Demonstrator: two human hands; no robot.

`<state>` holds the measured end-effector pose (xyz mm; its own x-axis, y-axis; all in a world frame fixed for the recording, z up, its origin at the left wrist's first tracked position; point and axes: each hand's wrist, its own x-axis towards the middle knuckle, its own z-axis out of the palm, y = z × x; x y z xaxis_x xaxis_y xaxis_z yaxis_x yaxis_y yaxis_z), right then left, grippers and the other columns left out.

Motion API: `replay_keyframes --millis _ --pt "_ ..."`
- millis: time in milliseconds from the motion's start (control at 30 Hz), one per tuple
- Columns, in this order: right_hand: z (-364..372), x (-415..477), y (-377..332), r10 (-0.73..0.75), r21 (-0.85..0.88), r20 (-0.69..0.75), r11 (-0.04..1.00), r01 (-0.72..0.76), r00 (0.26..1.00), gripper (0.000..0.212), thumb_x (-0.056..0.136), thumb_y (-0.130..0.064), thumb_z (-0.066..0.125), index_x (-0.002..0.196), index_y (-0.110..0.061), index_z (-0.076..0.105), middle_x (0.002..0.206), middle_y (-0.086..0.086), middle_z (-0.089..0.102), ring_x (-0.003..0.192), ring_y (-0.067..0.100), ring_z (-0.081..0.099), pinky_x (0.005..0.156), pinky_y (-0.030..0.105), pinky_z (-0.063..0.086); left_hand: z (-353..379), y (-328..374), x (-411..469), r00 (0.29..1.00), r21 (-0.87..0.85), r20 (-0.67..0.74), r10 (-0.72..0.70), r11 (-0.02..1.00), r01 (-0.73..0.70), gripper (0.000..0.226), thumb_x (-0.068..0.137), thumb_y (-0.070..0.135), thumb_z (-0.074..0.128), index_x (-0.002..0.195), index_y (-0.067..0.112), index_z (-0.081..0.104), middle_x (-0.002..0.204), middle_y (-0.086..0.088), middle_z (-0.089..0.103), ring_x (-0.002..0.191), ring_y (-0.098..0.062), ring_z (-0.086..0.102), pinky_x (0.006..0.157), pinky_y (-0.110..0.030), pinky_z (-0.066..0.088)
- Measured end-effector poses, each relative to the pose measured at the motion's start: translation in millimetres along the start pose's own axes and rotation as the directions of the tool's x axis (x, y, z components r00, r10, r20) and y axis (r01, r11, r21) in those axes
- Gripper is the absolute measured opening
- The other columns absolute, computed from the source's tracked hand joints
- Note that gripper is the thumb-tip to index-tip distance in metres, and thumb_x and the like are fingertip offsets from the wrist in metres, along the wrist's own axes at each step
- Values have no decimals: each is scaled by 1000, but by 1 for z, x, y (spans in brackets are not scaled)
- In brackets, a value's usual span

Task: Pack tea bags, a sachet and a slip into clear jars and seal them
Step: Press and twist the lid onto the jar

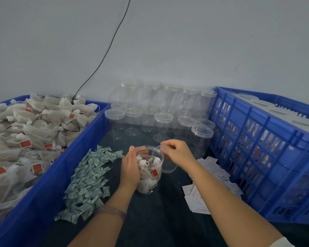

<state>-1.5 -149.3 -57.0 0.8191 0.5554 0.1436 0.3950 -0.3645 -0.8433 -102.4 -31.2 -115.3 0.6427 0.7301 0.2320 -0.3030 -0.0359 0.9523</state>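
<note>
My left fingers [132,152] wrap the clear jar [161,158] of gauzy tea bags [146,175]; right fingers [165,145] pinch its thin lid [169,165], crinkly sachets [89,179] heaped alongside.

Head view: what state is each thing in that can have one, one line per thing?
held jar: uncapped, filled with tea bags.
lid: off the jar, tilted beside its rim.
left hand: grips the held jar.
right hand: pinches the lid.
back jars: empty, lids on.
blue bin: heaped with tea bags.
</note>
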Motion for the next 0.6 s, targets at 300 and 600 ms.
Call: replay_keyframes --millis 300,600 --pt "10 -17 -42 -222 -99 216 964 247 951 22 90 -33 63 107 -34 48 107 -16 54 98 1 55 72 14 41 -2 -1 1 998 -24 60 -34 999 35 64 105 41 15 89 20 73 85 -5 75 87 -17 71 82 -32 52" --pt "30 -28 -53 -423 -500 424 628 597 801 51 87 -37 47 134 -19 52 140 -2 51 131 18 39 107 37 30 -4 -10 11 996 -173 33 -78 981 83 61 105 20 29 64 28 74 67 4 70 77 -20 63 75 -37 46"
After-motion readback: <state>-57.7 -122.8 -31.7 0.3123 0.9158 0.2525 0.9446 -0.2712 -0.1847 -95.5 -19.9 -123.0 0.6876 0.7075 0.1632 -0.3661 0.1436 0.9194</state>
